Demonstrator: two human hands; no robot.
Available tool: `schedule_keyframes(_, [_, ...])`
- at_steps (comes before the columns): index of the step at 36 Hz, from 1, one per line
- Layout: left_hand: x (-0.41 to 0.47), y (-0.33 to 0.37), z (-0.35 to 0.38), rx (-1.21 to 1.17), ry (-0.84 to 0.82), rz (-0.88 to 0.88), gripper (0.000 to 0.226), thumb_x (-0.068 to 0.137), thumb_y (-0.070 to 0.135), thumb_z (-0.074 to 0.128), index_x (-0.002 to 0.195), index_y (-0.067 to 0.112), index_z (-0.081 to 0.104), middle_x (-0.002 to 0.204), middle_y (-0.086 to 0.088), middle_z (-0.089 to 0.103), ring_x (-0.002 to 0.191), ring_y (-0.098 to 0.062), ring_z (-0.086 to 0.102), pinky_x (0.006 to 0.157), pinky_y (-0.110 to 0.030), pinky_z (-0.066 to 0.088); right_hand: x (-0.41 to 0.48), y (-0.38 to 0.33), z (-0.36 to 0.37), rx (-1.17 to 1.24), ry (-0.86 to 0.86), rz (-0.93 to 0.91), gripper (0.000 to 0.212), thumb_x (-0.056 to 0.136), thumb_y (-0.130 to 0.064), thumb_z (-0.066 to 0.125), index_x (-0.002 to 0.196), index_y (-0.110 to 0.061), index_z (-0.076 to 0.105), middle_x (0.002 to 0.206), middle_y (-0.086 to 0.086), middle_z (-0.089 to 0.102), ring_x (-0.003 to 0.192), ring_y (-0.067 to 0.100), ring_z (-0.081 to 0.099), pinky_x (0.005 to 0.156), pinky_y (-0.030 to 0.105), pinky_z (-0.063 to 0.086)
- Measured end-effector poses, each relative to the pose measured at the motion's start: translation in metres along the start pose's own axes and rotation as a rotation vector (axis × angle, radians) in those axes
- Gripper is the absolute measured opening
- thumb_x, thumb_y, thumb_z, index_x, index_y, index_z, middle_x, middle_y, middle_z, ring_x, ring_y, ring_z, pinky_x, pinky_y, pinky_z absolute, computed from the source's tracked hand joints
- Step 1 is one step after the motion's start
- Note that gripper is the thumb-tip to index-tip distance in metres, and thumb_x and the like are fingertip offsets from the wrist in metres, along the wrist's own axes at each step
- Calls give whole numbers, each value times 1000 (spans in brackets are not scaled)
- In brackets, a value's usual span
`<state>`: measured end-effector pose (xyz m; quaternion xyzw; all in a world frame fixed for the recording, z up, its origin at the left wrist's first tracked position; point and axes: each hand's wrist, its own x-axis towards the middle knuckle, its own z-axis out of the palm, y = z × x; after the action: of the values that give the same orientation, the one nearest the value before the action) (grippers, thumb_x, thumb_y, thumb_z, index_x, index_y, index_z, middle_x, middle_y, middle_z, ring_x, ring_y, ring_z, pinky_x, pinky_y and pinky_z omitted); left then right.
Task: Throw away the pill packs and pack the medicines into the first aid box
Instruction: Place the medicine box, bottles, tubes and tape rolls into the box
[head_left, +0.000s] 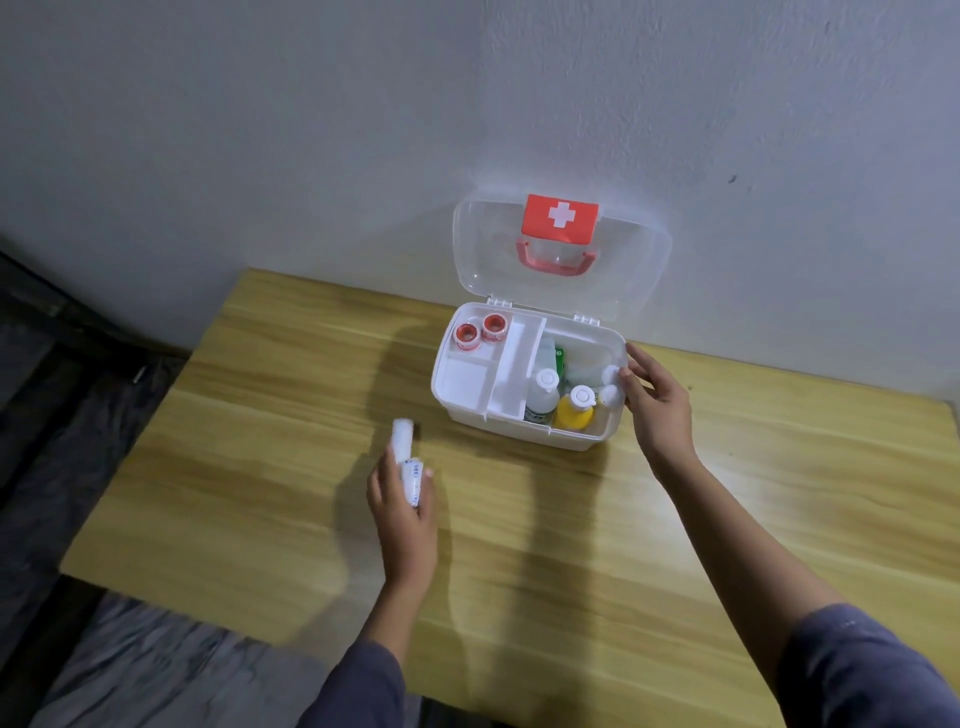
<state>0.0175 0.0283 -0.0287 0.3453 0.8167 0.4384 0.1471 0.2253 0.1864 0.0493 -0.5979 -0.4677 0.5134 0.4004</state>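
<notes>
Packing step: left hand (402, 499) grip clamped on white tube (407, 457) above surface (270, 467), near-left of box (524, 421); right hand (657, 402) fingers apart, steadying box's right rim. Next: carry tube into box.

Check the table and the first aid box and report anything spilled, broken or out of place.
Nothing stands out. The first aid box sits square with its lid open, bottles upright inside; two tape rolls lie in the tray. The left hand holds a white roll.

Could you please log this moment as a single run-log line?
left hand: holds white roll | right hand: open grip on first aid box rim | lid: open | bottles: inside
</notes>
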Motion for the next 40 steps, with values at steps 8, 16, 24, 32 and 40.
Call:
schedule_keyframes(8, [36,65,-10,-139,157,153,53,86,5,62,135,-2,41,122,-23,50,115,-22,44,93,-4,30,-4,-5,1,-4,-4,-19,35,90,-14,55,124,-23,58,125,5,63,101,20,64,96,44,50])
schedule_keyframes(16, [62,95,20,16,-112,302,58,91,15,55,144,12,31,140,-16,37,129,-26,37,104,-25,31,-1,-4,1,10,9,-2,36,89,-13,56,124,-20,58,124,7,63,101,21,64,92,40,52])
schedule_keyframes(24, [70,94,26,193,-181,350,60,91,18,55,144,7,29,142,-20,36,125,-34,37,102,-35,34,0,-2,2,23,10,-8,36,89,-11,57,122,-22,59,123,9,64,98,19,64,88,36,52])
schedule_keyframes(32, [70,95,25,200,-190,356,57,92,21,54,141,1,33,140,-24,37,122,-36,38,101,-40,36,1,0,5,43,38,-1,34,89,-12,56,121,-24,60,120,10,64,101,22,64,88,36,52])
schedule_keyframes(40, [69,107,32,54,-163,379,50,94,20,37,141,1,34,139,-24,38,126,-33,36,103,-35,34,1,0,6,56,51,-4,34,90,-11,55,122,-22,60,125,6,62,101,19,63,87,32,51])
